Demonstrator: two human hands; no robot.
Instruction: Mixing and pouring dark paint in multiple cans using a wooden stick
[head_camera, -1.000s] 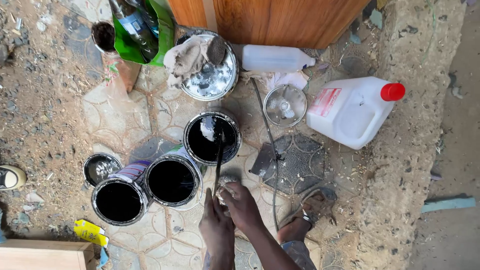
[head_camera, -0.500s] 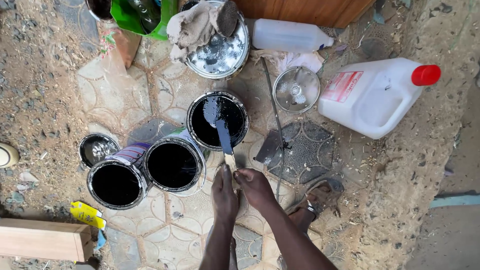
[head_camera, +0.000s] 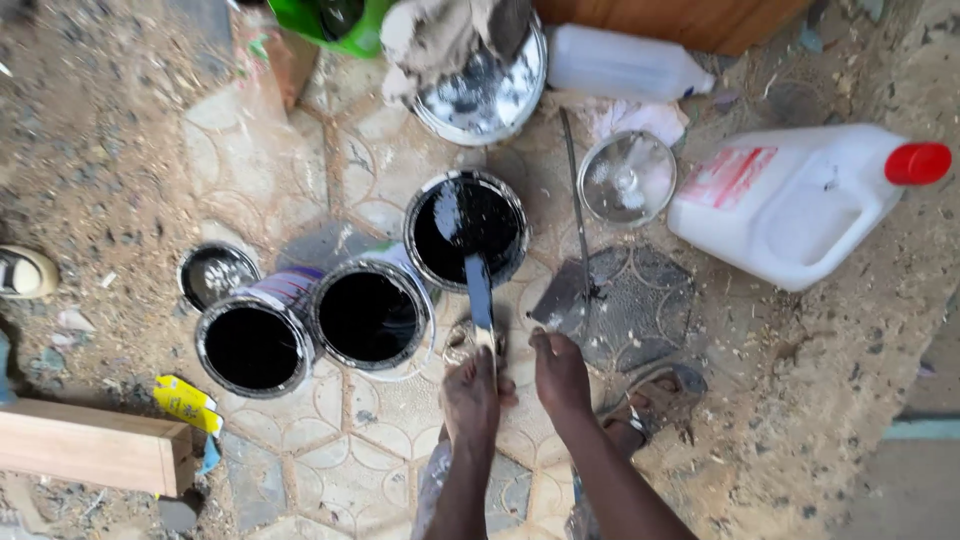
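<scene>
A paint-coated stick (head_camera: 478, 290) is pinched in the left hand (head_camera: 470, 395), its tip dipped in the open tin of black paint (head_camera: 466, 228), while the right hand (head_camera: 560, 372), fingers curled together, rests beside it; stirring seems underway, unfinished.

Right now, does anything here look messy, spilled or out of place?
Yes. A crumpled rag is slumped over the rim of the metal bowl, and dark stains blotch the paving beside the open paint can.

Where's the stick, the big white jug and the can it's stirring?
stick (head_camera: 479, 290), head view, on its blue-stained middle.
white jug (head_camera: 800, 205), head view, on its side.
paint can (head_camera: 515, 215), head view, on its right rim.
</scene>
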